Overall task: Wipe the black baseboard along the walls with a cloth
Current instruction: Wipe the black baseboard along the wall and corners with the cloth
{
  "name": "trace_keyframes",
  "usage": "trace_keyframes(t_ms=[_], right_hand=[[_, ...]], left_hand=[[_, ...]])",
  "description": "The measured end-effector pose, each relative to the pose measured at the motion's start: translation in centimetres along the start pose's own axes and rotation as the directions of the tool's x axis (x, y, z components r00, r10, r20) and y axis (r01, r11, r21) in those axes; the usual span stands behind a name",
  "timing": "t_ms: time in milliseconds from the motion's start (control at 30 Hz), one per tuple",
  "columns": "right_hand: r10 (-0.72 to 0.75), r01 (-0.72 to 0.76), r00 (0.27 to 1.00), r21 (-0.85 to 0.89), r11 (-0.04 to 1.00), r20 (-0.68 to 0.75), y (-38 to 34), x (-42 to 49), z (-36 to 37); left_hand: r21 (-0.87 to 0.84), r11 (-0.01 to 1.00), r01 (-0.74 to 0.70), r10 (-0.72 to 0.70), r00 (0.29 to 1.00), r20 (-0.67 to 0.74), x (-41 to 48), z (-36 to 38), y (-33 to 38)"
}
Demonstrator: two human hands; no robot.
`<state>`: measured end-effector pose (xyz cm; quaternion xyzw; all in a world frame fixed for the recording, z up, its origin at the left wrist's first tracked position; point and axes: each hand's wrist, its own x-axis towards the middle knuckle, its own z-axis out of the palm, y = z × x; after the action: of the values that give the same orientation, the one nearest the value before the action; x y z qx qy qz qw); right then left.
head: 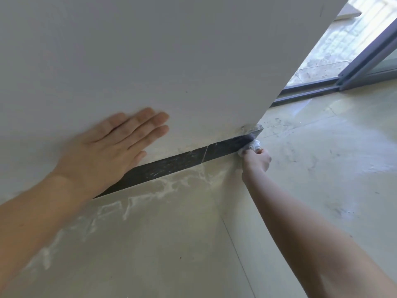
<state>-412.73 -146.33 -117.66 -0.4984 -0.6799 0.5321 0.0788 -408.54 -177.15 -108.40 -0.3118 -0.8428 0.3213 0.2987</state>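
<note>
The black baseboard (171, 164) runs along the foot of a white wall (150, 50), streaked with white dust, and ends at the wall's outer corner on the right. My right hand (256, 160) is closed around a bunched white cloth (251, 147) and presses it against the baseboard just short of that corner. My left hand (107, 145) lies flat on the wall above the baseboard, fingers spread and pointing right, holding nothing; its palm and wrist hide the baseboard's left stretch.
The pale tiled floor (311, 168) is dusty, with white smears along the baseboard. Beyond the wall corner a dark sliding-door track (307, 92) and grey door frame (369, 54) lead to a sunlit balcony floor.
</note>
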Motion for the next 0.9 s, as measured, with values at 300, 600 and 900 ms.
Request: trace_keyframes(t_ms=[300,600,900], right_hand=[[-0.485,0.515,0.846,-0.104,0.851,0.22,4.5,-6.0,1.8],[-0.259,0.263,0.965,-0.166,0.95,0.049,1.7,-2.8,-1.3],[-0.582,0.595,0.803,-0.222,0.772,0.128,2.8,-8.8,3.1]], left_hand=[[0.053,0.998,-0.028,0.028,1.0,-0.004,-0.1,0.4,0.1],[-0.115,0.993,-0.003,0.001,1.0,-0.025,-3.5,0.5,-2.4],[0.097,0.992,-0.077,0.073,0.996,0.052,-5.0,0.8,-3.2]])
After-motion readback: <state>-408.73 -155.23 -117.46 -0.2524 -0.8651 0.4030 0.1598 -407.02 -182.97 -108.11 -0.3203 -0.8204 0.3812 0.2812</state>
